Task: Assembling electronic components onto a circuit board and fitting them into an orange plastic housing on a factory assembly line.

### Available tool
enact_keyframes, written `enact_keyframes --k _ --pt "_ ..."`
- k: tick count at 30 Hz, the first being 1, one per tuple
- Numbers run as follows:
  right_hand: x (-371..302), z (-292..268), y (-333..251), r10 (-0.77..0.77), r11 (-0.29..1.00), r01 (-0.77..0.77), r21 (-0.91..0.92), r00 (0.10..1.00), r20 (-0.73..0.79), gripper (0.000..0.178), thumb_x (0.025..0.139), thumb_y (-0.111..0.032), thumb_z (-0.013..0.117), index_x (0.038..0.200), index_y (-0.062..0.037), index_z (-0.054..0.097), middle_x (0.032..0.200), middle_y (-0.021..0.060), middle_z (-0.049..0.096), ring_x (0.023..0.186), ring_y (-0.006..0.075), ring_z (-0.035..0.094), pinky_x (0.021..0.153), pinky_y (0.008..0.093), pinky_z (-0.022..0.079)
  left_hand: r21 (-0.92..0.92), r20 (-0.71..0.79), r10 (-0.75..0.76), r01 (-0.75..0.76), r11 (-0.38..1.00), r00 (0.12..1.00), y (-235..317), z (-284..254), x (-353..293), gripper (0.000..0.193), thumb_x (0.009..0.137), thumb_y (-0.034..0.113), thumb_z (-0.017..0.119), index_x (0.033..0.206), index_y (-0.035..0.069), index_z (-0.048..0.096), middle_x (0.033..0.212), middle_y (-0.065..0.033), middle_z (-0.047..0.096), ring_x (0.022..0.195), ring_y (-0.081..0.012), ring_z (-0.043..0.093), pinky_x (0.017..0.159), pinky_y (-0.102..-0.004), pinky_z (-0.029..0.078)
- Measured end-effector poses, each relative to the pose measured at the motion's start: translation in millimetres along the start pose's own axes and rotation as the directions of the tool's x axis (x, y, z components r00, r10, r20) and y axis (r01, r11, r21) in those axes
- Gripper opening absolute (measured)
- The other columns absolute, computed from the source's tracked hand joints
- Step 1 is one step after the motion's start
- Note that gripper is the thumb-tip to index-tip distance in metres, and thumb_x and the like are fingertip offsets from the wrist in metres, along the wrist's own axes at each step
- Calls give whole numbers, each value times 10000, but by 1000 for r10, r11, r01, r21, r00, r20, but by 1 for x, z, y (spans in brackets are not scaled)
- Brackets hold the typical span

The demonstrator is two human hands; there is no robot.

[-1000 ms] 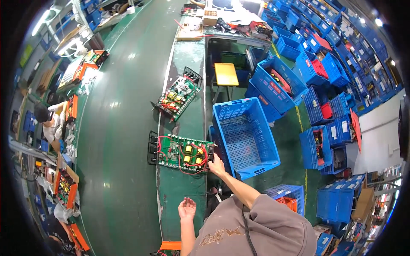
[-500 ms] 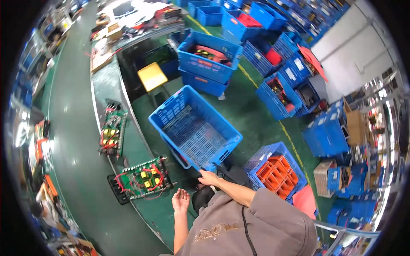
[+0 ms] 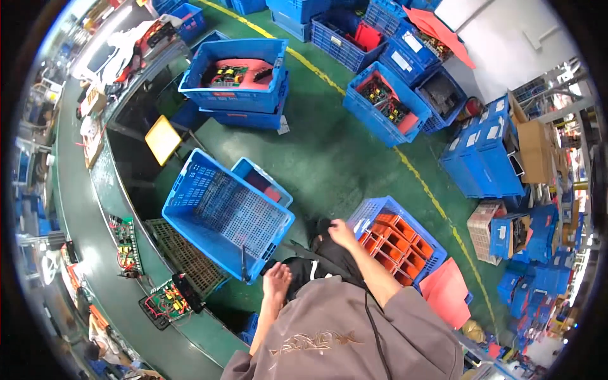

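My left hand [image 3: 277,282] is open beside the near corner of a large blue plastic crate [image 3: 278,237], fingers slightly bent. Whether its fingertips touch the crate or the dark thing by it I cannot tell. The crate has perforated walls and floor, and a dark strip [image 3: 244,263] shows at its near end. Over the dark trousers, my right hand [image 3: 342,234] is off the crate, with its fingers loosely apart. It is nearest to a purple-blue crate [image 3: 370,206] holding an orange divided tray [image 3: 396,244].
On the green bench [image 3: 145,278] at left lie two circuit board assemblies [image 3: 168,301] [image 3: 126,247]. Below the large crate sits an olive crate [image 3: 183,256]; a smaller blue crate [image 3: 244,168] is behind it. A yellow-topped stool [image 3: 163,139] and stacked blue crates [image 3: 234,98] stand farther back.
My right hand has let go of the blue crate's rim and moved right. The view has turned right, so bench and crate appear farther left. The olive and smaller blue crates now show.
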State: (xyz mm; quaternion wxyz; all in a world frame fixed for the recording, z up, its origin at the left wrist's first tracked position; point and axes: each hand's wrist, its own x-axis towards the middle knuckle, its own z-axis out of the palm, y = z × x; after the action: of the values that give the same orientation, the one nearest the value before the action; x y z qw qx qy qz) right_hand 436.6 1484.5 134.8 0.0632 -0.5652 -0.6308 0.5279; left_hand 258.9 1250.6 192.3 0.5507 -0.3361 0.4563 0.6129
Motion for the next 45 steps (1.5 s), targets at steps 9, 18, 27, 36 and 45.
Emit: enact_keyframes --k 9,18,27,36,45 --pt "-16 -194 162 441 817 -266 512 860 -257 120 905 -151 483 861 -55 541 665 77 584 481 160 576 385 279 470 598 117 140 -182 781 983 -33 162 6 246 914 167 463 1078 24 580 901 -109 660 753 -173 636 700 -291 516" --pt "-26 -142 203 576 725 -511 463 818 1 175 887 -148 483 985 -28 562 780 154 650 573 231 654 416 338 526 679 192 154 -245 693 969 -23 234 44 220 919 131 469 1046 16 608 864 -91 669 684 -135 628 616 -265 520" --pt "110 -185 -163 -341 939 337 -60 936 -85 318 855 -75 573 1164 -1 554 995 187 653 872 274 659 764 347 524 651 167 267 -310 693 949 -6 267 121 211 895 114 474 995 8 626 811 -102 666 608 -122 597 546 -249 483" --pt "42 -231 -560 -954 -176 970 171 -211 212 88 855 -74 551 859 12 531 867 175 665 739 297 672 642 380 566 451 139 491 -497 741 860 99 354 209 219 836 63 491 980 -35 625 776 -97 663 628 -138 615 543 -268 498" --pt "118 -232 -705 -843 -181 871 457 -377 384 141 793 -187 596 932 -191 571 906 191 675 756 340 674 682 401 562 238 -227 533 -484 842 815 163 355 197 191 889 97 482 957 5 635 776 -88 662 622 -137 620 547 -262 508"
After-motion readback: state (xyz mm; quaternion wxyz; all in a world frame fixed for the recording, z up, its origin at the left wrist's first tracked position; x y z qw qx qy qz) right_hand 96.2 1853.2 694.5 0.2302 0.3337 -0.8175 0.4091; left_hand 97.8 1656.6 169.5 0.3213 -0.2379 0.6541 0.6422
